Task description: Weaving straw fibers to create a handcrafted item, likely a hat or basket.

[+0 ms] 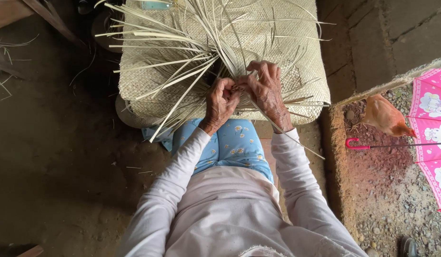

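Seen from above, a seated person works on one pale woven mat draped over the knees, its long axis running left to right. Two hands meet at its near edge. The left hand has its fingers clenched on loose straw strips; the right hand pinches strips beside it. The unwoven strips, too many to count, fan away up and left. One hen and one pink umbrella are at right.

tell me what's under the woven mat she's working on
The woven mat drapes over the person's lap; blue flowered trousers show below its near edge. A dark rounded shape pokes out at its left edge. Whatever supports the mat's far part is covered. Both hands rest on top, pinching loose strips.
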